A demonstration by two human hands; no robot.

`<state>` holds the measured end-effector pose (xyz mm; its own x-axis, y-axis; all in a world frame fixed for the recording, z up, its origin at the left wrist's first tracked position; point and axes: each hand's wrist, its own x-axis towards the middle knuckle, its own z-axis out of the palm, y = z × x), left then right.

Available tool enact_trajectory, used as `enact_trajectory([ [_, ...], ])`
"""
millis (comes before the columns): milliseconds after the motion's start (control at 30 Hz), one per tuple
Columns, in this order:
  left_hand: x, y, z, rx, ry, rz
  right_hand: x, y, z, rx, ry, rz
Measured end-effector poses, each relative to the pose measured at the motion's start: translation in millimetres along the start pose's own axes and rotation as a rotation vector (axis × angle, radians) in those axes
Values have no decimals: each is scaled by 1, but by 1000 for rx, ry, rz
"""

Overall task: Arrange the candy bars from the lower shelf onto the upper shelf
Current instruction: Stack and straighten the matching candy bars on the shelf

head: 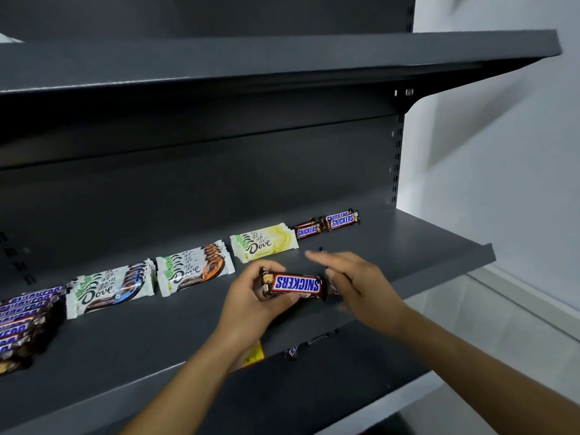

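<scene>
My left hand (251, 304) grips a brown Snickers bar (296, 285) by its left end, logo upside down, just above the middle shelf (433, 246). My right hand (361, 284) hovers at the bar's right end with its fingers stretched out and blurred. A dark wrapper (334, 287) shows under its palm, and I cannot tell whether it is held. Three Snickers bars (335, 221) stand in a row at the shelf's back right. On the lower shelf (345, 378), another Snickers bar (293, 351) peeks out below the shelf edge.
Stacks of Dove bars line the back: yellow (266, 244), orange (194, 271), blue (110, 288). A pile of Snickers (22, 328) lies at the far left. A yellow packet (255, 355) shows below. The top shelf (282, 58) overhangs; a white wall stands on the right.
</scene>
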<state>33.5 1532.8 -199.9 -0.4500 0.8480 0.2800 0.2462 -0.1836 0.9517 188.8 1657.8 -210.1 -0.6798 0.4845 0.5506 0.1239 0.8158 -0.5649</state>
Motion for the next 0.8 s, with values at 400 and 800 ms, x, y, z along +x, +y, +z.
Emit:
enact_trajectory([
  [400, 81, -22, 56, -580, 51, -166, 58, 63, -21, 101, -113, 69],
  [800, 126, -31, 93, -303, -15, -287, 91, 129, -43, 63, -132, -14],
])
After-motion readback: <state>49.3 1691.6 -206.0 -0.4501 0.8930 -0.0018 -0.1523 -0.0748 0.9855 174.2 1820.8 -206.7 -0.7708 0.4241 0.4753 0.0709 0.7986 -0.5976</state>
